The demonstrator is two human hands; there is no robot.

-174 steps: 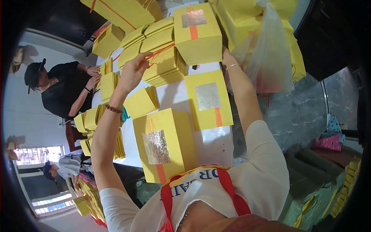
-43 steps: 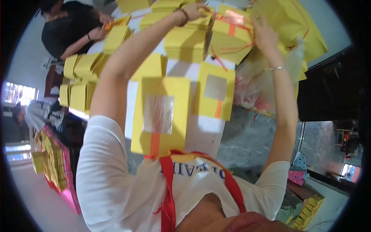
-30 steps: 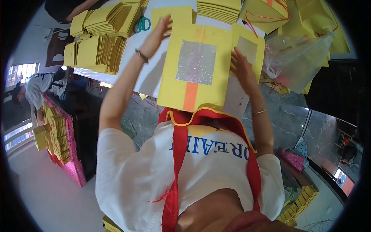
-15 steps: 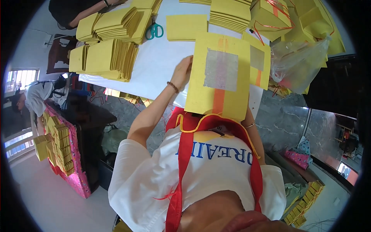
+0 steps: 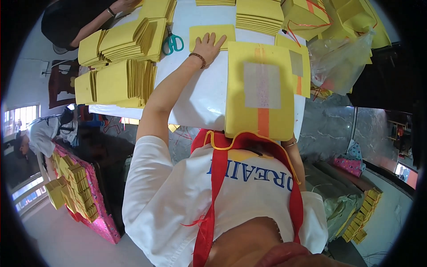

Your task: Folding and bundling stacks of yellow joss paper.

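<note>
"How's the white table (image 5: pixel 195 104)?"
"My yellow block (image 5: pixel 238 89) stands at its near edge, bare white surface to its left."
"And your fingers?"
"My left hand (image 5: pixel 208 48) lies spread over a low yellow stack (image 5: pixel 197 34), gripping nothing; my right hand (image 5: pixel 286 143) is mostly behind the block, grip untellable."
"Containers?"
"A clear bag (image 5: pixel 342 66), contents hazy."
"The block's look?"
"Silvery square, orange strip."

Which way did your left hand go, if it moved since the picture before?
Yes: the left hand went forward, from beside the windowed yellow box onto the small yellow stack beside the unmoved teal-handled scissors.
</note>
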